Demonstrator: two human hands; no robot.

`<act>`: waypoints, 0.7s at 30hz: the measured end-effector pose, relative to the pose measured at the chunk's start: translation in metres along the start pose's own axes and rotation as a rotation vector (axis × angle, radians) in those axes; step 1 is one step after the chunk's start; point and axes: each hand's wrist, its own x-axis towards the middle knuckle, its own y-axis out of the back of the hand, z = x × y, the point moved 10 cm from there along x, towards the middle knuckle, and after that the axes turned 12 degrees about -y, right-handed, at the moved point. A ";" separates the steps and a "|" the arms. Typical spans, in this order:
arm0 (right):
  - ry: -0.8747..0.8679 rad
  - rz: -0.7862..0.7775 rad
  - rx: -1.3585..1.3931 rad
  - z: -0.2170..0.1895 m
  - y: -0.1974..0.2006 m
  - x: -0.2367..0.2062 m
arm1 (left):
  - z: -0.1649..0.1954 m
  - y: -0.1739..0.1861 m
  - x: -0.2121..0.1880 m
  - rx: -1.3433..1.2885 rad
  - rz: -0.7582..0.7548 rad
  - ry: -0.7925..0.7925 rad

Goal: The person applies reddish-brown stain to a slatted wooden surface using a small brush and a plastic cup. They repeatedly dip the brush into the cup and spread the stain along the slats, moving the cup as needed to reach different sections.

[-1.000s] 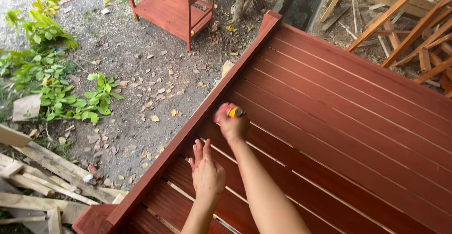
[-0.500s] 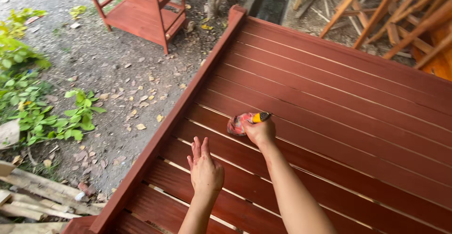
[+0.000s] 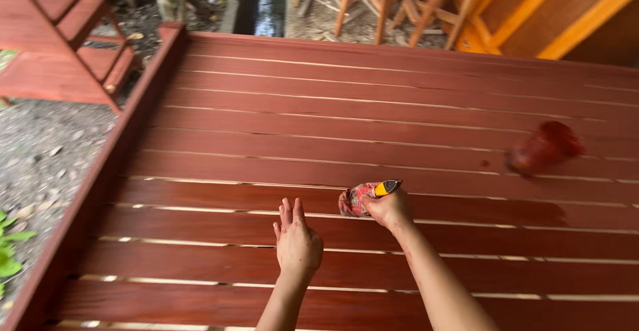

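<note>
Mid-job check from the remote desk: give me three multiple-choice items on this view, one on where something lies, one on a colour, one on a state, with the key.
1. Where does the left hand lie?
A. flat on the slatted panel
B. on the gravel
C. on the shelf unit

2. What colour is the handle end sticking out of the right hand?
A. blue
B. yellow
C. white

3. How does the right hand stand?
A. open and empty
B. resting on the gravel
C. closed on a stained applicator

Key: 1 A, the palm is down with fingers spread on a red-brown slat. 2 B, a yellow tip shows above the fist. 3 C, the fingers wrap the applicator's handle while its red-stained pad touches the wood.
</note>
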 end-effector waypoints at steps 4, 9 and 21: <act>-0.067 -0.031 0.035 0.065 0.096 0.009 | 0.073 -0.071 -0.006 -0.023 -0.078 -0.009; -0.172 0.078 -0.055 0.157 0.239 0.029 | 0.177 -0.157 -0.021 -0.075 -0.054 -0.066; -0.319 0.382 -0.229 0.356 0.515 0.079 | 0.353 -0.294 -0.038 -0.073 -0.180 -0.192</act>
